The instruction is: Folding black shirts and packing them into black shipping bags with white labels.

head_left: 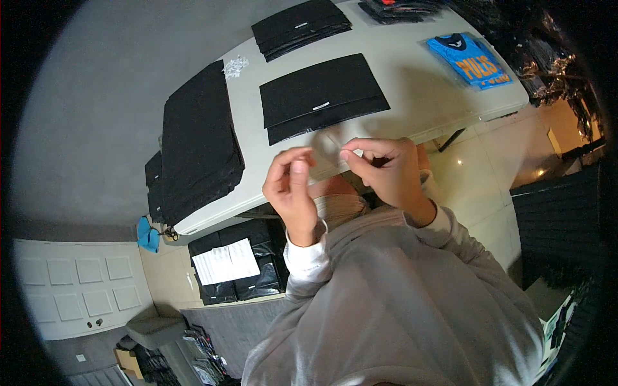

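Note:
My left hand (291, 193) is raised just off the table's near edge, its fingers loosely bent and apart from the thumb, with blurred tips and nothing visible in them. Facing it, my right hand (389, 168) has thumb and forefinger pinched together. A faint, pale sliver shows by those fingertips, too small and smeared to name. Just beyond both hands lies a flat black folded sheet-like piece (322, 90), with a small white label (321, 106) near its front fold. Neither hand touches it. A small heap of white bits (235, 67), similar to labels, is at the far left.
The white table (418, 96) carries a tall black stack (199, 141) at left and another black stack (301, 29) at the back. A bagged blue shirt (470, 61) lies at right. Below stand black packages with white paper (226, 262) on top. Blue-handled scissors hang near the left corner.

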Motion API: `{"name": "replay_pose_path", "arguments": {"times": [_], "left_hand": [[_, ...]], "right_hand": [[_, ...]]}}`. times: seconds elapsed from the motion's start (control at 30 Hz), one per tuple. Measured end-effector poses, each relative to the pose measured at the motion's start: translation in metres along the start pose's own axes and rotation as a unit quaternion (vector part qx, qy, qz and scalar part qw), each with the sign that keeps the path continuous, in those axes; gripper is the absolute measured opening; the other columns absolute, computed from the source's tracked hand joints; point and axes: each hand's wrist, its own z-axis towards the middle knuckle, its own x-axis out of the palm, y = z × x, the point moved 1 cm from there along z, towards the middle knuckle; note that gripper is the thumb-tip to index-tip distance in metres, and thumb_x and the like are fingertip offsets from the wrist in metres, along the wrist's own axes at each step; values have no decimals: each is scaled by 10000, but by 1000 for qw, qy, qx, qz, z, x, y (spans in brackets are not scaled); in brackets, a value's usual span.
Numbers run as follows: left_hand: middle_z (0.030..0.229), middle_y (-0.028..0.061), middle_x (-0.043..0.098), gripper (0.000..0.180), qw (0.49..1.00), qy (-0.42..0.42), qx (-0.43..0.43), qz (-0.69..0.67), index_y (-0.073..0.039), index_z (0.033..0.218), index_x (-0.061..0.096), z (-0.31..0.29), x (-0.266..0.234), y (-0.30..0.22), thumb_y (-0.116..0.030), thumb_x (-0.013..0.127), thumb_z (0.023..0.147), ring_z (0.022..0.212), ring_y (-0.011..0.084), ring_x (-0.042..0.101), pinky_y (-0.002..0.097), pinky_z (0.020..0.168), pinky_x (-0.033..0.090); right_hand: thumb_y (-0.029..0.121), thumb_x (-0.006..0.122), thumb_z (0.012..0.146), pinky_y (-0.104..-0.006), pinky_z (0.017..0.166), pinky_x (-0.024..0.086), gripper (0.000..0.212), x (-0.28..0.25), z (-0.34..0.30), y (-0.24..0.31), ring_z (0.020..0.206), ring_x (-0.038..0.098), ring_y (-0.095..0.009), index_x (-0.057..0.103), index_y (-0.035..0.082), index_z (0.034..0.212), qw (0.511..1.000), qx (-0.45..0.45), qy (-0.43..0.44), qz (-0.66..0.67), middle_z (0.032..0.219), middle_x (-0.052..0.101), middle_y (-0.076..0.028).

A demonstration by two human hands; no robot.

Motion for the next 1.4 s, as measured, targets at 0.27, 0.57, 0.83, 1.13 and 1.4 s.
{"name": "replay_pose_path", "arguments": {"times": [0.27,0.57,0.83,1.13,1.4], "left_hand": [[1054,102,745,333,972,185,-143,-39,40,1143,718,34,-11,21,-266,626,1050,975,147,652,291,912,488],[911,30,754,157,914,365,-152,95,-7,989,763,97,-8,47,-135,808,910,831,82,663,249,794,532],[840,65,774,209,825,522,-103,188,-7,980,811,204,4,87,-190,824,880,760,126,691,281,730,549],[818,78,767,236,836,497,-52,227,-36,966,821,217,4,125,-263,790,910,751,139,687,297,737,549],[869,52,776,425,814,526,-143,201,-22,989,805,214,2,119,-420,660,1018,763,115,653,269,709,517]], "right_hand": [[78,667,995,-204,437,260,163,2,4,-12,466,366,1,711,-51,1085,928,204,95,296,601,522,53],[168,704,993,-200,444,284,259,22,16,-59,480,398,-19,695,-14,1176,864,290,37,410,610,496,65],[196,674,1004,-178,427,302,282,45,43,-64,507,416,-24,666,93,1266,830,338,0,444,736,581,39],[166,568,1027,-163,432,301,399,44,46,-74,591,424,-35,556,182,1426,773,374,57,510,1003,602,-10],[155,461,1075,-176,409,274,455,43,49,-70,520,385,-32,453,188,1528,781,333,83,522,947,535,-4]]}}
